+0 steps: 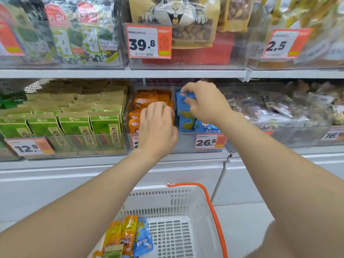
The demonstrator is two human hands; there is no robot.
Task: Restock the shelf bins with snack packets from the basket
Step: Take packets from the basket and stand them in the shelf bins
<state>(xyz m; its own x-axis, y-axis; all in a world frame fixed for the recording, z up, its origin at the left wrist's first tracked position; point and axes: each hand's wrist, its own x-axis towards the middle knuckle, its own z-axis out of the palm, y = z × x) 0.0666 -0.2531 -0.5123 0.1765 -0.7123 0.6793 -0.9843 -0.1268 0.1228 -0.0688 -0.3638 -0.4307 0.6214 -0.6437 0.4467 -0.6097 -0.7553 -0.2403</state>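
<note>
Two hands reach one divided bin (184, 145): the right hand (206, 103) pinches a blue packet (183, 103) to file it upright, while the left hand (157, 127) covers orange packets (149, 98), its grip hidden, above the basket (149, 190).

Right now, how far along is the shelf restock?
Done: the clear divided shelf bin holds orange foil packets left, blue packets right. In hand: the right hand pinches a blue snack packet over the blue side; the left hand is on the orange stack, grip unclear. Left: mixed orange, blue and green packets in the white slotted plastic basket.
</note>
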